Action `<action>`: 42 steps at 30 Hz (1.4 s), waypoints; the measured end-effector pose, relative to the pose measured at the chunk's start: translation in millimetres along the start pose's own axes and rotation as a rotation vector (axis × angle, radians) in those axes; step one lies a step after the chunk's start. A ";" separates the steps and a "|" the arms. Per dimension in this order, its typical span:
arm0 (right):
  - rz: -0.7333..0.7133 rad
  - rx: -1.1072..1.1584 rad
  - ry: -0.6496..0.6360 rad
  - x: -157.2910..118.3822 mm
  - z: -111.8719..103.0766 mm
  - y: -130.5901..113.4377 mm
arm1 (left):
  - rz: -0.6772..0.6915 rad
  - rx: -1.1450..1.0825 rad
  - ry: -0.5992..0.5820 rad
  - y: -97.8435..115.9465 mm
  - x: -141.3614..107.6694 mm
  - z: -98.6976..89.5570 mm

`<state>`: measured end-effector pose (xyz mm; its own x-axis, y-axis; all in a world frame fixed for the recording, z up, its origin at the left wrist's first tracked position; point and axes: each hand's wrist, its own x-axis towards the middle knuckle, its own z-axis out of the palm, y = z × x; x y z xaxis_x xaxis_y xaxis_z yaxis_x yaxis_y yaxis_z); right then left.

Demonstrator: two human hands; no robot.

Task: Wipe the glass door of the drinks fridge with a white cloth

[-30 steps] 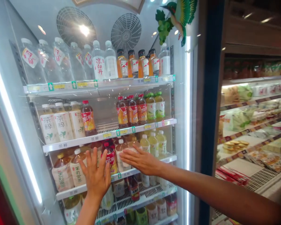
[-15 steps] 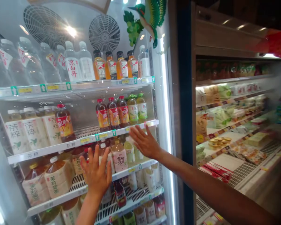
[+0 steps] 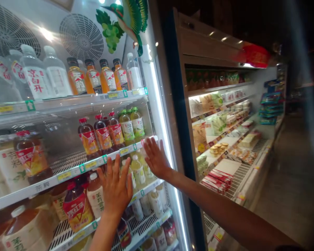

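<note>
Right hand point(image 3: 155, 158) had come, since one second before, from a side-on pose before the bottles to a spread one by the right end of the second shelf point(image 3: 49, 183), while the view turned rightward. Left hand point(image 3: 116, 184) was lower and to its left, before the same shelf's front edge. Both hands were apart from each other, fingers spread, and gripped nothing; whether they touched any glass, I could not tell from this view.

Nearest behind the right hand, pale yellow bottles point(image 3: 138, 170) stood toward the right end of the shelf below. Partly covered by the left hand was a white-capped bottle point(image 3: 95, 193), and left of it stood a red-labelled bottle point(image 3: 77, 207). On the second shelf, three red-capped bottles point(image 3: 104, 134) and two green-capped bottles point(image 3: 127, 125) were near the right end. Higher, orange bottles point(image 3: 93, 78) lined the top shelf's front edge point(image 3: 78, 101). Farther right, a neighbouring cabinet point(image 3: 209, 52) held packages point(image 3: 217, 179).
</note>
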<state>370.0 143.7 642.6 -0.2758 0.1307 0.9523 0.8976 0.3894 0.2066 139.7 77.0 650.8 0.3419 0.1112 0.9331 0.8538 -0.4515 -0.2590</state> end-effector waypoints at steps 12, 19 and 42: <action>-0.150 0.034 -0.089 -0.8 1.1 -36.6 | 0.002 0.041 -0.091 -6.4 1.0 -1.3; 0.065 0.048 -0.020 51.4 2.4 -78.4 | -0.046 0.155 -0.086 -61.5 -29.2 -50.8; -0.141 0.151 -0.063 111.7 33.0 -342.5 | -0.224 0.287 -0.153 -223.0 -151.6 -206.1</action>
<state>20.4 55.1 670.8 -0.4199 0.1204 0.8996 0.7885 0.5391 0.2959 -183.5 -21.6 618.5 0.1708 0.3193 0.9321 0.9816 -0.1375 -0.1328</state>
